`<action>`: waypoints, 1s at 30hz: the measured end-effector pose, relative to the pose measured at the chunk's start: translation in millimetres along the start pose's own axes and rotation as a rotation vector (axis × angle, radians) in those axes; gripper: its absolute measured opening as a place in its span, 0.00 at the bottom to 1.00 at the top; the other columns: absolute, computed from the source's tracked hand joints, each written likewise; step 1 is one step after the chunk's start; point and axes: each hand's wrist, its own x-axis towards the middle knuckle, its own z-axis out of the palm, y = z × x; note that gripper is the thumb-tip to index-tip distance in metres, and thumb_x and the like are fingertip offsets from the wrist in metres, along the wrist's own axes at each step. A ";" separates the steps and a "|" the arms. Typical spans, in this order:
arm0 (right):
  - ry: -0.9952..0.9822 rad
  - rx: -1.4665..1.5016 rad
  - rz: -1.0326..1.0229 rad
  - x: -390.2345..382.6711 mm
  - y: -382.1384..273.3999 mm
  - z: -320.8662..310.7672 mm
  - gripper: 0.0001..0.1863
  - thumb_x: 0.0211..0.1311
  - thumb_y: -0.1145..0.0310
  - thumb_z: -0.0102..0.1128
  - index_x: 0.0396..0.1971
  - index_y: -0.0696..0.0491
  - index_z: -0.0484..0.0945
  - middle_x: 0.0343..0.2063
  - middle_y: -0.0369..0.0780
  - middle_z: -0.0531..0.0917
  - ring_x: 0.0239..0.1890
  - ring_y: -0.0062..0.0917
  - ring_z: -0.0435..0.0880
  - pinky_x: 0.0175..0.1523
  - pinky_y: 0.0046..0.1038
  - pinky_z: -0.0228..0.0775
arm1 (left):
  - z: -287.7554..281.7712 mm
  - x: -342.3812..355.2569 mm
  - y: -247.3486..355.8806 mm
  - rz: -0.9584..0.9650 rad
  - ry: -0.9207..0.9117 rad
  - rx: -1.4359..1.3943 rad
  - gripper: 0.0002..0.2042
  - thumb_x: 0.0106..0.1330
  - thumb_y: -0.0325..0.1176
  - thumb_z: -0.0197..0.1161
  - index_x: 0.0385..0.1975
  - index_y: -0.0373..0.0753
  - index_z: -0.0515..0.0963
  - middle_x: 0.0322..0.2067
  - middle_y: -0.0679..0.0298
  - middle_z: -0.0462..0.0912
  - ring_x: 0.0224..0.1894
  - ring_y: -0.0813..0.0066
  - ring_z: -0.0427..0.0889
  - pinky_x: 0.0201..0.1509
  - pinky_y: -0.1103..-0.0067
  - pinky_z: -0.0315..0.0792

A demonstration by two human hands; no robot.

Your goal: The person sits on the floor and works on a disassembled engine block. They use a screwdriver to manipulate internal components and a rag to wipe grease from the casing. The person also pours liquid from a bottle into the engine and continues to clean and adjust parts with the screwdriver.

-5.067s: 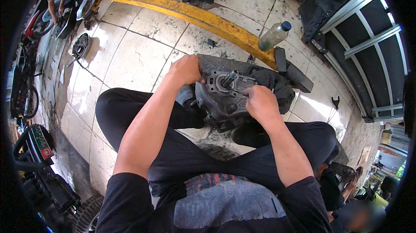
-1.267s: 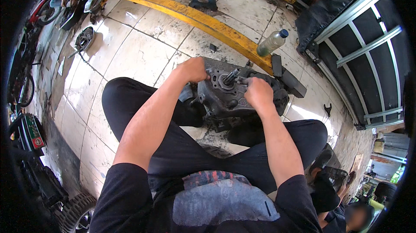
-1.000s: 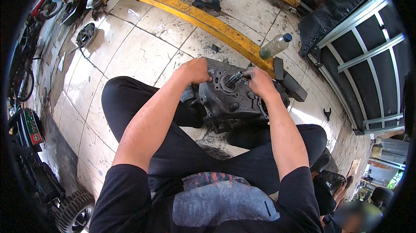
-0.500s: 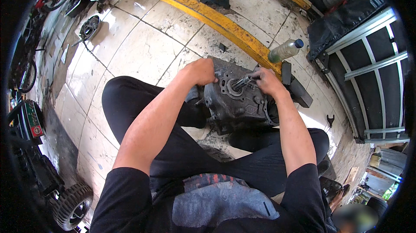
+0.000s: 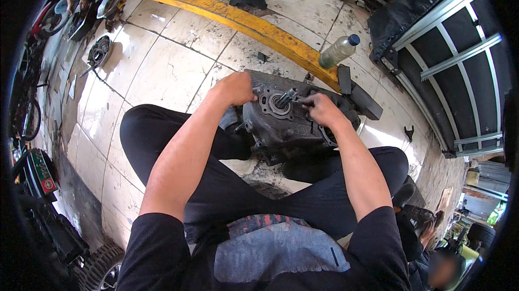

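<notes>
Lower and nearer to me than half a second ago, when it met the tip of the splined shaft [image 5: 288, 96], my right hand [image 5: 323, 110] now sits just to the right of it. My left hand [image 5: 235, 88] stays closed over the far left corner of the grey casing [image 5: 270, 133], thumb against its left edge, the other fingertips out of sight; that forearm reaches up and inward. The casing sits low between my legs, over the tiled floor [image 5: 162, 69], with its bearing ring [image 5: 278, 106] toward the far left of the upper face and the shaft rising from it, tilted right. I judge the step to be working at that shaft while my left hand steadies the casing; the next move seems to call for sure fingertips at the shaft and a casing kept from rocking. On the right, my wrist bends inward, knuckles up, a finger pointing left at the shaft. Whether I touch it, or pinch something small there, I cannot tell.
</notes>
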 end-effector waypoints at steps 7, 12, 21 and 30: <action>0.080 -0.335 0.061 -53.4 -68.2 -10.7 0.13 0.52 0.72 0.59 0.36 0.51 0.89 0.35 0.53 0.86 0.41 0.50 0.86 0.49 0.46 0.78 | -3.1 -2.1 2.1 -0.034 -0.046 0.017 0.22 0.60 0.44 0.73 0.43 0.30 0.83 0.48 0.44 0.84 0.55 0.49 0.82 0.58 0.63 0.77; 0.107 -0.352 0.094 -74.1 -101.1 -9.3 0.13 0.52 0.72 0.58 0.35 0.50 0.89 0.35 0.51 0.86 0.41 0.48 0.86 0.49 0.46 0.78 | -2.9 -8.1 0.4 -0.069 -0.040 -0.014 0.22 0.60 0.43 0.73 0.44 0.29 0.83 0.49 0.43 0.84 0.55 0.48 0.82 0.58 0.63 0.77; 0.102 -0.446 0.128 -64.9 -112.6 14.1 0.11 0.49 0.72 0.61 0.33 0.57 0.86 0.37 0.52 0.86 0.43 0.49 0.87 0.50 0.46 0.79 | 4.7 1.3 -10.7 -0.028 -0.050 -0.010 0.22 0.60 0.42 0.73 0.45 0.29 0.83 0.49 0.43 0.84 0.55 0.48 0.82 0.59 0.62 0.77; 0.201 -0.523 0.083 -69.3 -90.4 3.8 0.11 0.52 0.74 0.58 0.34 0.52 0.87 0.35 0.49 0.86 0.42 0.48 0.85 0.48 0.46 0.78 | 4.9 4.7 -4.6 0.004 -0.015 0.049 0.21 0.61 0.43 0.72 0.43 0.30 0.83 0.48 0.44 0.83 0.54 0.48 0.82 0.57 0.62 0.77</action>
